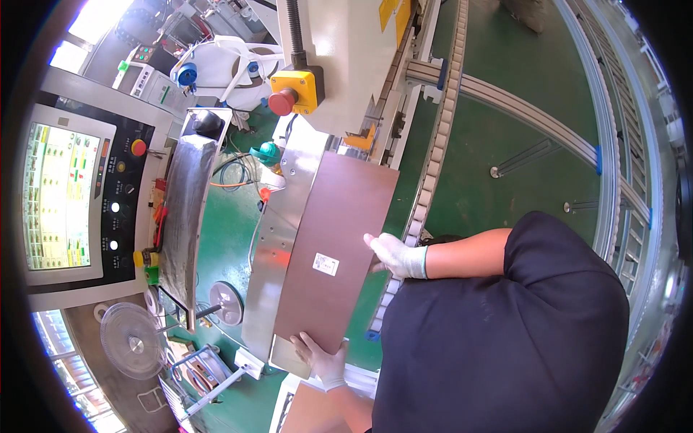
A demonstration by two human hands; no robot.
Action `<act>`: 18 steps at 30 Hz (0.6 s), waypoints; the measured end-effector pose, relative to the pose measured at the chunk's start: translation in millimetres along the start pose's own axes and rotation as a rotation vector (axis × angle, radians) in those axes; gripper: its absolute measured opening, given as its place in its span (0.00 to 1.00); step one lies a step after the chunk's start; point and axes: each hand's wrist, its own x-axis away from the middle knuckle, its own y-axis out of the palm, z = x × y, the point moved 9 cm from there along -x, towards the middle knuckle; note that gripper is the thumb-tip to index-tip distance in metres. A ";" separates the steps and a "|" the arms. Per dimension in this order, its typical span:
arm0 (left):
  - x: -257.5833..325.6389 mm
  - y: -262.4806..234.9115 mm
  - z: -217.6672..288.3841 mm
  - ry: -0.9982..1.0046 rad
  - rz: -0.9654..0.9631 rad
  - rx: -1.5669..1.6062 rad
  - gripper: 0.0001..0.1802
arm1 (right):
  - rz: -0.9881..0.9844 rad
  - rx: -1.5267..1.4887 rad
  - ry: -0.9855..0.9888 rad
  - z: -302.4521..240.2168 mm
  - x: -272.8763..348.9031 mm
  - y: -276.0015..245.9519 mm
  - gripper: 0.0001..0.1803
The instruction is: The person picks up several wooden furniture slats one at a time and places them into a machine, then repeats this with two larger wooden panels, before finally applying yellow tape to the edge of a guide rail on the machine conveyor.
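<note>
A long, flat brown panel (338, 216) with a small white label lies aslant on a metal machine bed, its far end close to the yellow part of the machine. My right hand (398, 256), in a white glove, grips the panel's right edge, with the thumb on top and the other fingers partly hidden. At the near end, my gloved left hand (321, 361) holds the edge, its fingertips resting on the brown surface. Below that hand, another brown panel (315, 410) shows in part.
To the left stands a control console (65, 195) with a lit screen. A yellow box with a red stop button (283, 101) hangs beyond the panel. A roller track (433, 155) runs along the right side. A metal bed (263, 289) borders the panel's left edge. A round fan (133, 340) stands lower left.
</note>
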 end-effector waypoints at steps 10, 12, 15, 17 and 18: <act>-44.9 10.0 81.5 -0.063 0.050 0.076 0.73 | 0.202 0.058 -0.098 -48.9 -40.8 -74.6 0.28; -58.3 9.1 106.6 -0.067 0.058 0.087 0.72 | 0.165 0.129 -0.159 -66.2 -52.3 -97.7 0.28; -77.1 15.5 133.1 -0.070 0.057 0.082 0.73 | 0.107 0.089 -0.263 -90.2 -72.9 -124.3 0.27; -88.7 14.8 152.4 -0.085 0.024 0.047 0.71 | 0.061 -0.018 -0.377 -115.8 -71.6 -124.6 0.24; -93.3 14.6 162.8 -0.103 0.018 0.044 0.70 | 0.032 -0.084 -0.461 -133.3 -61.6 -116.8 0.22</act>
